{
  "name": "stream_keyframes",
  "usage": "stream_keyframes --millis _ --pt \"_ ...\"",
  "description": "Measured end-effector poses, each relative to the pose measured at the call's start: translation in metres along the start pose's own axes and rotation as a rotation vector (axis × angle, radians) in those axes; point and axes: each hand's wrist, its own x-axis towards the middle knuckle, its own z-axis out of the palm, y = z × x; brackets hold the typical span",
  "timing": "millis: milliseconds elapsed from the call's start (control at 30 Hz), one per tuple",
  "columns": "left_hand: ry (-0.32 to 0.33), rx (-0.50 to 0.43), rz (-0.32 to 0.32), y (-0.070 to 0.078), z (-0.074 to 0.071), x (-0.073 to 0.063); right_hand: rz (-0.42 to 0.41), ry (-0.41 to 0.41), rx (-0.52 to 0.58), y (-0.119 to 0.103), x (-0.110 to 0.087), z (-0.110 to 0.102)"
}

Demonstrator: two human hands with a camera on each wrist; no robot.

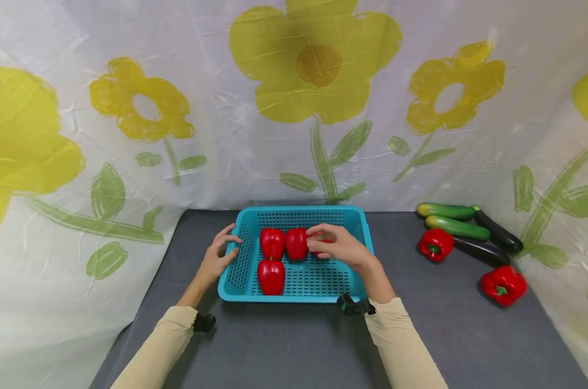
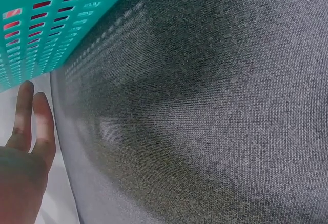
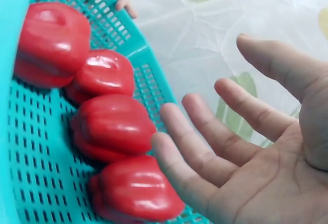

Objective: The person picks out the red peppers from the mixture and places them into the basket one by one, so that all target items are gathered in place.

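Note:
A turquoise plastic basket (image 1: 274,298) holds several red bell peppers, among them one near the front (image 1: 271,278). My right hand (image 1: 341,249) is over the basket above the rightmost bell pepper (image 3: 138,189), partly hiding it in the head view. In the right wrist view its fingers (image 3: 202,160) are spread and grip nothing; the little finger overlaps that pepper, and contact is unclear. My left hand (image 1: 217,259) is at the basket's left rim, fingers loosely bent. Whether it touches the rim, I cannot tell.
On the right of the dark grey table (image 1: 294,346) lie two green zucchini (image 1: 456,227), two dark eggplants (image 1: 495,229) and two more red bell peppers (image 1: 503,286). A white sheet with yellow flowers (image 1: 318,65) hangs behind the table.

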Motion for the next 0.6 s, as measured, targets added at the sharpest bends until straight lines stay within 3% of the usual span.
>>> stream_keyframes --millis 167,600 --pt "-0.007 0.004 0.019 -0.013 -0.002 0.0 -0.014 0.034 0.01 0.0 -0.009 -0.01" --pt "-0.011 -0.001 0.018 -0.014 -0.002 -0.004 -0.042 0.138 -0.093 0.0 -0.04 -0.043"
